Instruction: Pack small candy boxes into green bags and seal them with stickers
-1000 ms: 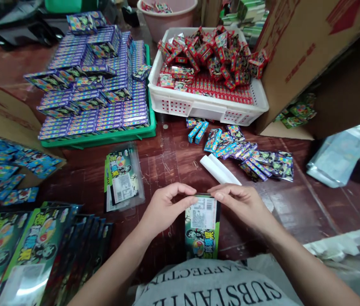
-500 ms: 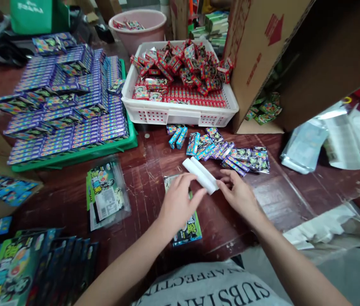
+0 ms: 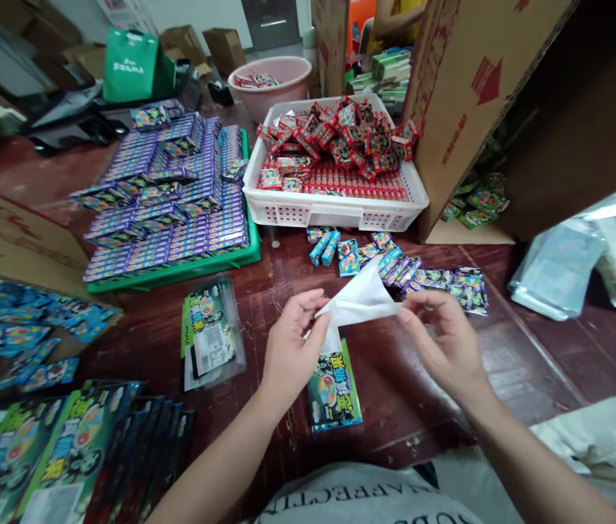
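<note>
A thin white sheet (image 3: 359, 302), creased into a rough triangle, is stretched between my two hands above the table. My left hand (image 3: 297, 342) pinches its left corner. At the opposite corner, the thumb and fingers of my right hand (image 3: 444, 338) grip it. Just under the sheet lies a green and dark printed packet (image 3: 334, 397), its upper end partly covered. Small blue boxes (image 3: 325, 248) and purple packs (image 3: 403, 271) lie scattered just beyond my hands. Left of my left hand rests a clear sleeve with printed cards (image 3: 212, 335).
A white basket (image 3: 334, 211) of red packs stands at the back, beside a green tray (image 3: 177, 276) stacked with purple boxes. A large open carton (image 3: 449, 138) rises at right, near clear plastic bags (image 3: 556, 262). Printed packets (image 3: 68, 451) fill the front left.
The white piece has gone from two narrow rolled lengths to a spread, creased sheet. My hands have moved further apart, one at each corner. The view has shifted left and upward.
</note>
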Demonstrator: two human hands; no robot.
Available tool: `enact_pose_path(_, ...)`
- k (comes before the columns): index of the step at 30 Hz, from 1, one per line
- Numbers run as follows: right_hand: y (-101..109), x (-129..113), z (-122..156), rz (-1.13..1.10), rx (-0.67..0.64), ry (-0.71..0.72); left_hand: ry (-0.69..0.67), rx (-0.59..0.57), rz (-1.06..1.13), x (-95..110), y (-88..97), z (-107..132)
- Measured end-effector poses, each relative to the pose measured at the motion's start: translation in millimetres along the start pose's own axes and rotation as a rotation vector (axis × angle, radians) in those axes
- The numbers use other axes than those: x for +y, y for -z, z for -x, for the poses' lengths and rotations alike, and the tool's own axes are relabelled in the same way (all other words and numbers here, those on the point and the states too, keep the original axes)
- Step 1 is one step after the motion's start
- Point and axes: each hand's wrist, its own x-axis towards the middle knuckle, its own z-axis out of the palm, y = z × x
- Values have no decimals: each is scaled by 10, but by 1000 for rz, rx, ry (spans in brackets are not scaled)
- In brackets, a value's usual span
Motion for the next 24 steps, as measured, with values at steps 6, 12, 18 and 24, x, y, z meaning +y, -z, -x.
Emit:
enact_pose_path(6,55,-285,-645,248,-386,458,2,-106,-160,89,96,6)
enact_pose_path(12,-84,-181,-700,201,-666,328,30,-83,-147,142,108,-45)
enact_pose_path(18,-90,-116,-552,217,-616,312,65,-125,-63,51,26,-27)
enact_pose_path(24,-76,-67,-498,260,-628,294,96,-90,-134,26,-2,-74)
